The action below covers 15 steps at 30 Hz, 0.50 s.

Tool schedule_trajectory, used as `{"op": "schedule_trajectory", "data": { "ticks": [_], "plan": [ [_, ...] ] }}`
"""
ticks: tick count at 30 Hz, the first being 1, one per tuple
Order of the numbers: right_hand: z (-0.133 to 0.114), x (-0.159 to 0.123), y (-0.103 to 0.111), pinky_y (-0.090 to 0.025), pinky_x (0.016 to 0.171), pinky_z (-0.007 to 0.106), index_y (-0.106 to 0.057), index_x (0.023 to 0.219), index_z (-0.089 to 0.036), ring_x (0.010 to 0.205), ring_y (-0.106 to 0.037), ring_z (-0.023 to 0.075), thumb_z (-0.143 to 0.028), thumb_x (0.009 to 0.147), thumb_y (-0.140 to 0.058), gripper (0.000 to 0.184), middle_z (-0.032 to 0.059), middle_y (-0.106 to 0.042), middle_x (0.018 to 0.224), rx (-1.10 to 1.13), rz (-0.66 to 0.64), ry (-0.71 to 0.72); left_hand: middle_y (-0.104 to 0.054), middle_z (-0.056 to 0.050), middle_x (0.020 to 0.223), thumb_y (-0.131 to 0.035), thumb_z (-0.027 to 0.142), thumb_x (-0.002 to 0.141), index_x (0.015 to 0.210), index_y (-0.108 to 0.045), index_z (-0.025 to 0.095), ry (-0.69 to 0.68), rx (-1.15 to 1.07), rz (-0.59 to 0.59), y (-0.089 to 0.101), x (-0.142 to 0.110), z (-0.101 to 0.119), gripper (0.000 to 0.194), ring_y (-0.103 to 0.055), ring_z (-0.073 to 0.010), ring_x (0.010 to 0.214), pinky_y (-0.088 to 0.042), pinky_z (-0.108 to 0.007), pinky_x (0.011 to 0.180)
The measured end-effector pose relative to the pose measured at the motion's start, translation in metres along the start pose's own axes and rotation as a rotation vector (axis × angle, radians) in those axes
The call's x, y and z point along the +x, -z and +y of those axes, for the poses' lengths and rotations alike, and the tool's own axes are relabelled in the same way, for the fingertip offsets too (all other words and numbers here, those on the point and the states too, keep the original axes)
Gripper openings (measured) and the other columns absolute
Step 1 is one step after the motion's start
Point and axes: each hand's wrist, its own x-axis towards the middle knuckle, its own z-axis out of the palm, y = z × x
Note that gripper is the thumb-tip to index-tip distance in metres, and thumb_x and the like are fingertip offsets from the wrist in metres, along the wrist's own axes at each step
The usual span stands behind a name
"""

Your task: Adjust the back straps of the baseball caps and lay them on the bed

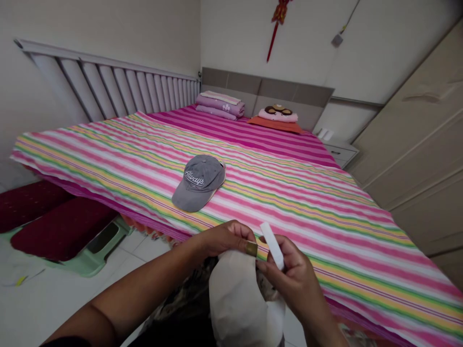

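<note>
A cream cap (233, 299) hangs low in front of me, its back opening facing up and to the right. My left hand (231, 238) is closed at the top of that opening, thumb and fingers pinching a brass-coloured buckle (251, 248). In my right hand (294, 267) the loose white strap (272, 246) is gripped, its free end pointing up and left. A small gap separates the two hands. Beyond them a grey cap (202, 180) with white lettering rests on the bed, brim toward me. My fingers partly hide the buckle.
The bed has a striped sheet (126, 159). Folded purple bedding (220, 106) and a pink pillow (278, 114) lie near the headboard (238, 82). Red-topped green stools (68, 226) stand at the left, a nightstand (338, 152) and wardrobe (408, 130) at the right.
</note>
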Motion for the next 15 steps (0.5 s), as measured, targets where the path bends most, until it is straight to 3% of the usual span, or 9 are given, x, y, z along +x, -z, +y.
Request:
{"op": "schedule_trajectory", "data": {
  "ticks": [4, 10, 15],
  "plan": [
    [0.002, 0.006, -0.006, -0.037, 0.052, 0.023, -0.057, 0.089, -0.018, 0.057, -0.045, 0.0118, -0.027, 0.072, -0.061, 0.020, -0.0025, -0.052, 0.063, -0.148, -0.024, 0.097, -0.059, -0.002, 0.061, -0.076, 0.027, 0.056, 0.070, -0.061, 0.008, -0.031, -0.020, -0.009, -0.003, 0.001, -0.001, 0.028, -0.052, -0.0068, 0.048, -0.039, -0.019, 0.049],
    [0.009, 0.005, -0.005, -0.041, 0.055, 0.026, -0.057, 0.088, -0.017, 0.060, -0.051, 0.0155, -0.034, 0.072, -0.060, 0.023, 0.0012, -0.058, 0.067, -0.151, 0.040, 0.060, -0.060, -0.003, 0.073, -0.077, 0.026, 0.052, 0.071, -0.055, 0.013, -0.260, -0.147, -0.065, 0.001, 0.001, -0.010, 0.032, -0.055, -0.0109, 0.060, -0.040, -0.022, 0.056],
    [0.008, 0.006, -0.008, -0.039, 0.052, 0.024, -0.059, 0.085, -0.017, 0.057, -0.049, 0.0141, -0.033, 0.072, -0.060, 0.021, -0.0003, -0.057, 0.063, -0.249, 0.063, 0.097, -0.060, -0.003, 0.065, -0.075, 0.027, 0.057, 0.066, -0.059, 0.010, -0.214, 0.010, 0.085, -0.003, -0.005, -0.007, 0.025, -0.052, -0.0086, 0.054, -0.038, -0.021, 0.054]
  ]
}}
